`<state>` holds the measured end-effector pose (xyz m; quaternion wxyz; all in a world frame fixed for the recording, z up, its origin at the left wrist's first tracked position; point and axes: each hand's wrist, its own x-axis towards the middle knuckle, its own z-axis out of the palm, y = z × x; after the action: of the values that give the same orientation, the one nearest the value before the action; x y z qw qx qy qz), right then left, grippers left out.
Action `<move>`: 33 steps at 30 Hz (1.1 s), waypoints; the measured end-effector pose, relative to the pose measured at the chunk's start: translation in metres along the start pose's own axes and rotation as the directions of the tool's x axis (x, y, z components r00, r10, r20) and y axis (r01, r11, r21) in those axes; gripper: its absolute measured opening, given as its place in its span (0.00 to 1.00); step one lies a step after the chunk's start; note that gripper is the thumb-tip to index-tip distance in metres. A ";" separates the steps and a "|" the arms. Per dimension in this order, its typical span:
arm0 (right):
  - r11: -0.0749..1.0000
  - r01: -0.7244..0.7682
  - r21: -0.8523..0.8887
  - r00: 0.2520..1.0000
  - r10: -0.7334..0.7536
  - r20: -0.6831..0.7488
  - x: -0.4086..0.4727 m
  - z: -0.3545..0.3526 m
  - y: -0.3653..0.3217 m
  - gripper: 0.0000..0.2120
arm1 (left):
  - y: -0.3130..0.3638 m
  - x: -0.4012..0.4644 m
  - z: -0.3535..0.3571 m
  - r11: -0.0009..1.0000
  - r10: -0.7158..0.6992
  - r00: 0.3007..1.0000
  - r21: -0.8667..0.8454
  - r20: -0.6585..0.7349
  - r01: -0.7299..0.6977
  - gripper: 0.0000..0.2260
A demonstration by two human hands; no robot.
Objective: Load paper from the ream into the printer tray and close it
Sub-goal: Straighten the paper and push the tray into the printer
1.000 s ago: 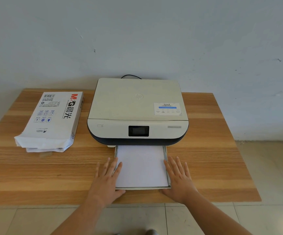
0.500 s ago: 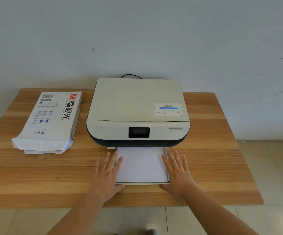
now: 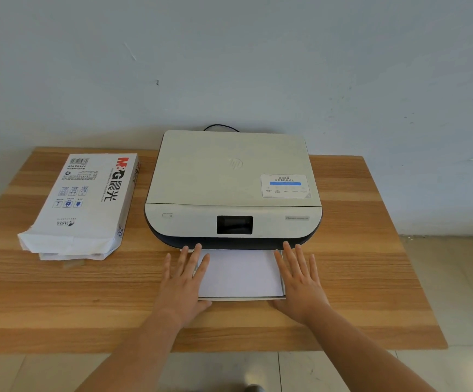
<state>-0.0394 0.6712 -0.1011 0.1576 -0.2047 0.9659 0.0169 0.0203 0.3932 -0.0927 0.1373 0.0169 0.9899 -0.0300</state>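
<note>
A cream and dark printer sits mid-table against the wall. Its tray sticks out partway from the front, with white paper lying flat in it. My left hand lies flat along the tray's left edge, fingers spread, fingertips almost at the printer's front. My right hand lies flat along the tray's right edge in the same way. Both palms press at the tray's front corners. The opened white paper ream lies to the left of the printer.
The wooden table stands against a pale wall. A black cable loops behind the printer. Tiled floor shows to the right and below the table's front edge.
Both hands have moved forward toward the printer, and the tray with the paper has slid further in, so less of it shows.
</note>
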 end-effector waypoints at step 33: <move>0.996 -0.007 -0.094 0.999 0.004 -0.032 0.036 -0.029 -0.006 0.54 | -0.011 0.037 -0.017 0.999 -0.033 0.999 0.014 -0.040 0.034 0.51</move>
<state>-0.0773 0.6491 -0.0843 0.1325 -0.2093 0.9670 0.0595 -0.0199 0.3846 -0.0855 0.1171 0.0019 0.9923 -0.0392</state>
